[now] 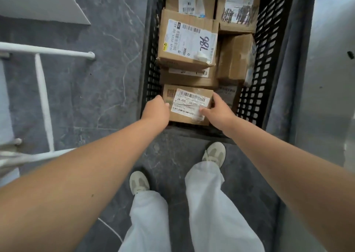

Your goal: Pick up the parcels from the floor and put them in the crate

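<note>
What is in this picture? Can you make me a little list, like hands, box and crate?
left hand: grips the left side of the box
right hand: grips the box's right side, thumb on the label
box: brown cardboard, white barcode label, at the near end of the crate
crate: black, with mesh walls, standing on the floor
other boxes: several cardboard ones, stacked farther back in the crate
box set down yet: cannot tell

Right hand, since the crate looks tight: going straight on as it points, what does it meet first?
Gripping the J4-J06 parcel, the right hand would probably meet the half-hidden box just beyond; depth unclear.
</note>
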### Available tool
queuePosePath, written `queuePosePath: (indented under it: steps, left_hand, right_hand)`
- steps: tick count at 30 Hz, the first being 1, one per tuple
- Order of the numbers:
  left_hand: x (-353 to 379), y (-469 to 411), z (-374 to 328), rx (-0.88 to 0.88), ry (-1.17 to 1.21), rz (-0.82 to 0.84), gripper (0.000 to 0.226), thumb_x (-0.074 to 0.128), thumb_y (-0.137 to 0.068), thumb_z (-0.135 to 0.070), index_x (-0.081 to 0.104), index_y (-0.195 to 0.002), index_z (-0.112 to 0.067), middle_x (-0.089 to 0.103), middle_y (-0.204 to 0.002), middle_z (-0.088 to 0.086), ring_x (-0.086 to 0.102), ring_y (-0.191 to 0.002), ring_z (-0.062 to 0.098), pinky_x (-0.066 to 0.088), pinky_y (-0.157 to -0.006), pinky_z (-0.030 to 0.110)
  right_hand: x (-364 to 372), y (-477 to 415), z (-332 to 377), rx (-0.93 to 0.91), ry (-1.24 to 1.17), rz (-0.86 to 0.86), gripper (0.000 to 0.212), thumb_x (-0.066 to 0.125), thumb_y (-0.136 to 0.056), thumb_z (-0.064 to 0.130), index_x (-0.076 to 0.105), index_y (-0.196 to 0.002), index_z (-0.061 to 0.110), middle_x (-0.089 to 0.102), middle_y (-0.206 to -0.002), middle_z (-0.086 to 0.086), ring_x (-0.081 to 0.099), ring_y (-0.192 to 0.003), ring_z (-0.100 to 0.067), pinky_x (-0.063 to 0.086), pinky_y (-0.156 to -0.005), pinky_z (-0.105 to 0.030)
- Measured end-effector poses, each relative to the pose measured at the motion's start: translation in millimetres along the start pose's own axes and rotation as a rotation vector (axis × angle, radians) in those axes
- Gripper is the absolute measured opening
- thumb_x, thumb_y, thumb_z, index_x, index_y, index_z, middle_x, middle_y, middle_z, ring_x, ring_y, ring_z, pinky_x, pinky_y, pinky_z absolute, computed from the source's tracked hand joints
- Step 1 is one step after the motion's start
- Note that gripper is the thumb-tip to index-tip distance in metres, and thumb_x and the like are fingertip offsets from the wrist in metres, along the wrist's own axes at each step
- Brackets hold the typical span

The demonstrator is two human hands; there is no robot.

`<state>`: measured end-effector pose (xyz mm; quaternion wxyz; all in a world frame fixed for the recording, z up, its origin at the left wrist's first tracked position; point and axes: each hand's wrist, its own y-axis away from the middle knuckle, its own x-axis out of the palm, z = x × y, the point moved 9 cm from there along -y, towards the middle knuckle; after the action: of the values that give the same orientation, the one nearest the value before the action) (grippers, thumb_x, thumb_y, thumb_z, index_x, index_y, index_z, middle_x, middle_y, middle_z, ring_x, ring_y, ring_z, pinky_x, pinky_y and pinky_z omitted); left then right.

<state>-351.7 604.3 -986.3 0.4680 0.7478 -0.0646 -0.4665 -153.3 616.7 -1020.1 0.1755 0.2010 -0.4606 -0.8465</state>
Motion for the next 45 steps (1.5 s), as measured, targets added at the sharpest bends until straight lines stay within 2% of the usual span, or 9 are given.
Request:
queuePosePath:
  steps: [4, 9, 14, 18, 22, 25, 27, 36, 45]
  left_hand:
    - [13, -22, 8, -0.079, -0.103, -0.018, 0.021, 0.043, -0.102, -0.007, 0.058, -0.115, 0.002, 0.061, -0.117, 0.019, 0.059, -0.105, 0.034, 0.04, -0.073, 0.035]
    - [13, -27, 0, 0.043, -0.415, 0.004, 0.02, 0.047, -0.094, 0.005, 0.063, -0.106, 0.0, 0.064, -0.106, 0.016, 0.055, -0.084, 0.028, 0.042, -0.069, 0.035]
    - [-9, 2, -32, 0.148, -0.679, 0.005, 0.049, 0.044, -0.095, -0.001, 0.031, -0.141, 0.004, 0.061, -0.122, 0.017, 0.063, -0.106, 0.036, 0.046, -0.071, 0.042]
    - [-63, 51, -83, 0.344, -0.583, -0.001, 0.029, 0.046, -0.097, -0.014, 0.038, -0.124, -0.007, 0.06, -0.109, 0.01, 0.054, -0.085, 0.029, 0.036, -0.062, 0.039]
    - [-148, 113, -140, 0.549, -0.435, -0.146, 0.026, 0.042, -0.099, -0.02, 0.046, -0.123, -0.011, 0.054, -0.122, 0.008, 0.054, -0.107, 0.03, 0.041, -0.078, 0.039]
    - [-224, 179, -184, 0.765, -0.325, -0.311, 0.051, 0.04, -0.1, -0.02, 0.029, -0.149, -0.012, 0.036, -0.153, 0.006, 0.037, -0.138, 0.025, 0.029, -0.115, 0.041]
    - [-272, 233, -200, 0.847, -0.294, -0.394, 0.058, 0.036, -0.103, -0.023, 0.015, -0.156, -0.012, 0.018, -0.162, 0.004, 0.017, -0.149, 0.019, 0.012, -0.123, 0.04]
    - [-452, 532, -210, 1.296, -0.148, -0.75, 0.064, 0.03, -0.103, -0.03, -0.005, -0.157, -0.019, -0.006, -0.164, -0.005, -0.009, -0.15, 0.007, -0.007, -0.123, 0.035]
    - [-516, 817, -221, 1.701, 0.004, -0.94, 0.063, 0.027, -0.104, -0.033, -0.003, -0.157, -0.016, -0.006, -0.165, -0.002, -0.01, -0.151, 0.01, -0.003, -0.124, 0.041]
  right_hand:
    - [16, -21, -6, 0.005, 0.064, -0.008, 0.05, 0.063, -0.094, 0.016, 0.041, -0.139, 0.025, 0.061, -0.126, 0.003, 0.058, -0.11, -0.017, 0.05, -0.091, -0.033]
    - [25, -17, -16, 0.014, 0.112, 0.002, 0.043, 0.06, -0.097, 0.024, 0.047, -0.138, 0.021, 0.062, -0.128, 0.003, 0.056, -0.111, -0.013, 0.041, -0.088, -0.026]
    - [15, 14, -1, 0.116, 0.231, -0.071, 0.052, 0.051, -0.1, 0.037, 0.039, -0.14, 0.006, 0.05, -0.139, -0.013, 0.051, -0.123, -0.029, 0.043, -0.093, -0.033]
    - [-5, 68, 40, 0.081, 0.212, -0.131, 0.042, 0.043, -0.103, 0.028, 0.043, -0.139, 0.006, 0.044, -0.144, -0.012, 0.047, -0.127, -0.028, 0.039, -0.094, -0.031]
    - [-54, 137, 127, -0.133, 0.109, -0.283, 0.043, 0.043, -0.103, 0.025, 0.042, -0.144, 0.013, 0.043, -0.146, -0.006, 0.047, -0.128, -0.022, 0.038, -0.102, -0.031]
    - [-114, 211, 202, -0.301, 0.111, -0.498, 0.046, 0.044, -0.102, 0.023, 0.036, -0.147, 0.015, 0.037, -0.15, -0.001, 0.039, -0.136, -0.019, 0.031, -0.105, -0.029]
    - [-151, 275, 244, -0.369, 0.143, -0.619, 0.049, 0.043, -0.102, 0.022, 0.032, -0.15, 0.014, 0.031, -0.154, -0.001, 0.032, -0.141, -0.018, 0.026, -0.114, -0.031]
    - [-209, 646, 374, -0.637, 0.308, -1.194, 0.062, 0.041, -0.102, 0.03, 0.013, -0.157, 0.022, 0.005, -0.164, 0.009, -0.004, -0.15, -0.007, -0.003, -0.123, -0.037]
    - [-202, 962, 370, -0.683, 0.355, -1.724, 0.065, 0.041, -0.102, 0.029, 0.009, -0.158, 0.02, 0.003, -0.165, 0.002, -0.002, -0.151, -0.011, -0.007, -0.121, -0.04]
